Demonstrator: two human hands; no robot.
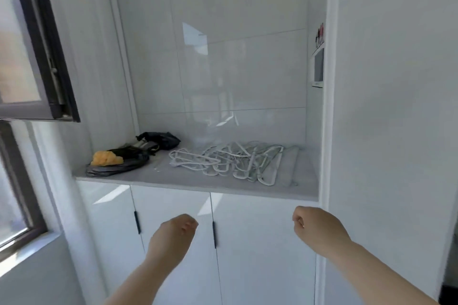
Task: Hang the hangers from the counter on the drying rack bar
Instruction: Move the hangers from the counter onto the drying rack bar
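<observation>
Left hand [173, 238] and right hand [314, 228]: both curled into loose fists, holding nothing. Beyond them on the counter [173, 181], one tangled pile of white hangers [230, 161], count unclear. Two black door handles [214, 234] flank the left hand. Wall panel [318, 68] label unreadable.

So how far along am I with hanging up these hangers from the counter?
Nothing looks done yet: the white hangers lie in a tangled pile on the counter. Nothing is in hand: the left hand and right hand are below the counter edge, fingers curled, holding nothing. Left: the whole pile. The drying rack bar is out of view.
</observation>
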